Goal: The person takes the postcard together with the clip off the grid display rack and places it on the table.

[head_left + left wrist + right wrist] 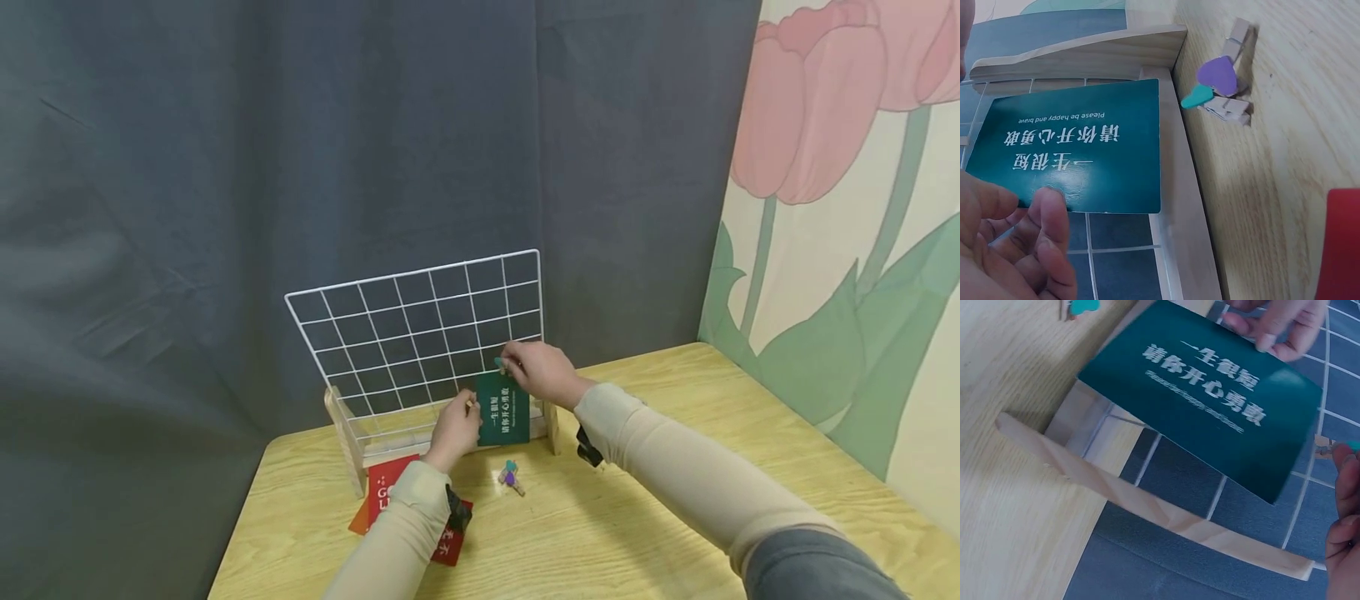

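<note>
A dark green card [487, 432] with white lettering stands against the lower right of a white wire grid [393, 277]. My left hand [454, 429] pinches the card's left edge between thumb and fingers, as the left wrist view also shows. At the card's top edge my right hand [543, 372] pinches a small wooden clothespin [1322, 447] with a green decoration. In the right wrist view that clothespin lies close to a grid wire, beside the card's edge; whether it bites on anything I cannot tell.
Small clothespins [511, 477] with purple and teal hearts lie on the wooden table [645, 517]. Red cards [393, 472] and an orange one [359, 520] lie partly under my left forearm. A wooden base [343, 442] bears the grid before a dark curtain [420, 125].
</note>
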`<state>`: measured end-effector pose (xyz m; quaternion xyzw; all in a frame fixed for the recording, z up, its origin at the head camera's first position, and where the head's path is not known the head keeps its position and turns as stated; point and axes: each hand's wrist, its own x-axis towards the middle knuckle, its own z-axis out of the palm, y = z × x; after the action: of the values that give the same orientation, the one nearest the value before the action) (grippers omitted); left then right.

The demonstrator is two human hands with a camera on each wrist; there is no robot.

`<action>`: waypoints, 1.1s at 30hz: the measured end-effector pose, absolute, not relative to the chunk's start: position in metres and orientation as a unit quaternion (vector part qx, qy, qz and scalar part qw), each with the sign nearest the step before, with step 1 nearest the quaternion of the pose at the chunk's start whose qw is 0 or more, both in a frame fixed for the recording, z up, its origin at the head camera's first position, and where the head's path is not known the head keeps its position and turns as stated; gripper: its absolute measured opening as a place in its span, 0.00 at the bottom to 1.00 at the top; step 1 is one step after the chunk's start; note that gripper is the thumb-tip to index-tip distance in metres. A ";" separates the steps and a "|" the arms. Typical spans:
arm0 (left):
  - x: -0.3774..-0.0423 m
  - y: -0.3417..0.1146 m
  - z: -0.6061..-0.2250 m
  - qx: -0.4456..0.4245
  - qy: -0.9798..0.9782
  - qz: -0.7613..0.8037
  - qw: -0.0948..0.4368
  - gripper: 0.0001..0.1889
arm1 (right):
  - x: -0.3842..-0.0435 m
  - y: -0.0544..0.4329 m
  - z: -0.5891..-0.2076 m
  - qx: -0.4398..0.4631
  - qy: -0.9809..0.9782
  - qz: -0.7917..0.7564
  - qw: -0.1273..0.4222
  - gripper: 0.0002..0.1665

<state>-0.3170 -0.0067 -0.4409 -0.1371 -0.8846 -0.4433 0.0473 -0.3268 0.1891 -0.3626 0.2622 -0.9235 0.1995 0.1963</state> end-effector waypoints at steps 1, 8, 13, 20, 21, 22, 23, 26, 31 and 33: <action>-0.317 -0.007 -0.441 -0.136 -0.885 -0.444 0.047 0.05 | -0.326 0.189 -0.362 0.259 -0.923 0.204 0.198 0.06; -0.316 -0.014 -0.443 -0.151 -0.876 -0.454 0.053 0.05 | -0.324 0.184 -0.358 0.242 -0.923 0.245 0.172 0.11; -0.315 -0.019 -0.444 -0.150 -0.875 -0.459 0.034 0.06 | -0.324 0.183 -0.363 0.221 -0.923 0.270 0.161 0.15; -0.314 -0.030 -0.447 -0.138 -0.864 -0.484 0.010 0.06 | -0.325 0.181 -0.369 0.218 -0.921 0.282 0.156 0.15; -0.314 -0.032 -0.447 -0.135 -0.863 -0.486 0.008 0.06 | -0.326 0.182 -0.370 0.220 -0.921 0.283 0.156 0.15; -0.314 -0.034 -0.446 -0.131 -0.864 -0.486 0.006 0.06 | -0.326 0.182 -0.371 0.223 -0.919 0.283 0.157 0.15; -0.313 -0.035 -0.445 -0.128 -0.865 -0.486 0.006 0.06 | -0.327 0.182 -0.372 0.226 -0.918 0.284 0.157 0.15; -0.312 -0.041 -0.445 -0.123 -0.872 -0.474 0.011 0.05 | -0.328 0.183 -0.374 0.232 -0.916 0.285 0.160 0.15; -0.312 -0.050 -0.445 -0.124 -0.881 -0.455 0.026 0.04 | -0.328 0.183 -0.376 0.233 -0.914 0.294 0.153 0.15; -0.311 -0.054 -0.444 -0.119 -0.882 -0.455 0.026 0.04 | -0.329 0.183 -0.376 0.235 -0.912 0.300 0.154 0.15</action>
<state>-0.3111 -0.0535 -0.4438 -0.1195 -0.8823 -0.4545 0.0265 -0.3288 0.1829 -0.3756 0.2346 -0.9119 0.2996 0.1538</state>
